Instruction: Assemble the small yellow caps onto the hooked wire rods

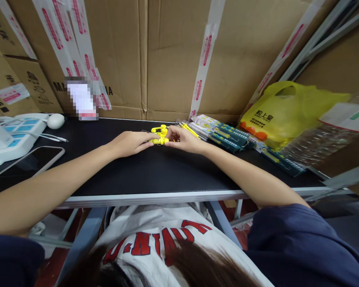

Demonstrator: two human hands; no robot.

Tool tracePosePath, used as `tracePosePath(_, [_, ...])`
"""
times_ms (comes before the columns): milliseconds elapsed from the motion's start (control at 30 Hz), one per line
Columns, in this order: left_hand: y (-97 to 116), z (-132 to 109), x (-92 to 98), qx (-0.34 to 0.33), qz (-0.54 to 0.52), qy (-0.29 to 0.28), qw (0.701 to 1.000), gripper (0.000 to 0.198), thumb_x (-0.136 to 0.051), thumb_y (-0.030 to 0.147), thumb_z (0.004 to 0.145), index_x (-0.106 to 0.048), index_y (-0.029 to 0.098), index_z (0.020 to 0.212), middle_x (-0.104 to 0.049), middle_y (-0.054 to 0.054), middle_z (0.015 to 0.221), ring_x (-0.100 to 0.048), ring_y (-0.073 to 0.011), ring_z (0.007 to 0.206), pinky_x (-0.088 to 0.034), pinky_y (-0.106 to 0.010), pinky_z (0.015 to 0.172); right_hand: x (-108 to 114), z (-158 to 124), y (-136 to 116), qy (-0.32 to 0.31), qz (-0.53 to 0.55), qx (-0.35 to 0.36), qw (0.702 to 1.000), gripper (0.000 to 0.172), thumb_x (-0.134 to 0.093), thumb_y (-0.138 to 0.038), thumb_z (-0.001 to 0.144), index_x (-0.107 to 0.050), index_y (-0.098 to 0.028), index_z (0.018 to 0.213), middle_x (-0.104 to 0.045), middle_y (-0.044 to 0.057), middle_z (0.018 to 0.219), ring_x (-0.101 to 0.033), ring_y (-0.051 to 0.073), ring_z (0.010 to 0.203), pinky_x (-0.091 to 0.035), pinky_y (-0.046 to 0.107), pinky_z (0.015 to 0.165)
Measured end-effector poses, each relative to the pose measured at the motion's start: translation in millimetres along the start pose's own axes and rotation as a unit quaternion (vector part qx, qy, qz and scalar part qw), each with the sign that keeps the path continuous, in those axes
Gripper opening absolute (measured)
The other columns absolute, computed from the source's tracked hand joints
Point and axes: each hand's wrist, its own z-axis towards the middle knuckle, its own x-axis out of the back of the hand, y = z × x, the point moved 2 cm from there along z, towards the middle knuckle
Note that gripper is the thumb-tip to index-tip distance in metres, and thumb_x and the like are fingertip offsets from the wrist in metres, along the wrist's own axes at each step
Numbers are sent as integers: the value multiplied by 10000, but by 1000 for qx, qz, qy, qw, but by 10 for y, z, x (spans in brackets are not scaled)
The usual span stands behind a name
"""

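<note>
My left hand [130, 142] is closed, with thumb and forefinger on the left end of a small yellow plastic piece [160, 141]. On the same piece's right end, the fingers of my right hand [182, 139] are curled in a pinch. More yellow plastic parts [159, 129] lie just behind it, close to the fingertips of both hands. Beside my right hand rests a bundle of thin clear-and-yellow sticks [191, 129]. The exact kind of the yellow piece is too small to make out.
Several dark green printed packets [227, 137] lie to the right, near a yellow plastic bag [281, 111] and a clear bottle [332, 131]. A white power strip [20, 137] and a phone [30, 163] are at left. Cardboard boxes [170, 59] wall the table's back.
</note>
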Motion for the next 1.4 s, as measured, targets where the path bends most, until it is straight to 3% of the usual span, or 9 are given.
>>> tracePosePath(167, [-4,-8,-4,3,-5,-3,1000,509,-267,494,1014,-504,295,1418,-606,-12,1400,-603,-199,1227,-483,-279,934,-45,-6,-52,-8,49,-12,999,403,-741,-430,805,-454,-201,973,-614,-10,814,-563,114,683,-439,239,605])
tracePosePath(333, [2,-12,-15,-4,0,1,1000,497,-278,477,1011,-482,318,1436,-613,0,1390,-612,-192,1211,-478,-257,910,-126,-13,-61,-28,134,-64,989,416,-450,-612,953,-431,-204,1029,-628,-14,733,-563,94,571,-431,211,518])
tracePosePath(500, [-38,-11,-30,-3,6,16,1000,490,-280,478,1016,-485,311,1428,-614,-11,1387,-625,-201,1186,-486,-266,881,-117,6,-23,8,142,-31,989,410,-606,-560,894,-451,-203,1023,-598,-18,766,-532,83,600,-427,201,532])
tracePosePath(633, [-73,-15,-22,10,18,35,999,494,-278,486,1021,-488,297,1426,-631,-26,1361,-631,-202,1168,-488,-258,859,-2,29,-38,90,83,8,992,371,-698,-470,843,-489,-197,982,-571,0,872,-488,75,632,-412,214,558])
tracePosePath(733, [-81,-17,-17,17,22,37,999,485,-284,480,1022,-488,303,1425,-625,-22,1369,-631,-201,1165,-490,-255,844,117,38,-51,112,18,-1,994,289,-692,-388,843,-503,-193,939,-578,2,863,-480,81,626,-401,224,565])
tracePosePath(900, [-87,-14,-42,16,22,20,999,478,-307,470,1015,-494,305,1422,-625,-16,1365,-631,-206,1167,-494,-277,867,177,19,-27,16,-178,-32,983,98,-656,-226,835,-624,-148,884,-609,11,782,-497,102,637,-374,241,613])
tracePosePath(1067, [-90,-10,-58,6,14,16,1000,487,-325,480,1006,-489,301,1428,-612,-20,1384,-623,-207,1180,-490,-285,893,66,-19,-13,-102,-281,-92,950,89,-640,-188,851,-682,-156,922,-659,30,810,-545,123,686,-340,239,637])
tracePosePath(1233, [-80,-12,-52,2,6,10,1000,494,-334,475,1002,-480,293,1438,-617,-29,1376,-618,-209,1186,-484,-291,906,16,-32,-30,-76,-318,-107,939,174,-633,-189,862,-622,-168,1035,-674,43,861,-562,156,742,-324,246,639])
tracePosePath(1400, [-74,-18,-50,-1,10,11,1000,483,-357,466,1000,-477,300,1437,-624,-20,1358,-641,-197,1117,-473,-265,851,19,-28,30,-38,-329,-83,940,87,-635,-169,840,-572,-170,900,-651,48,876,-545,161,761,-308,249,637])
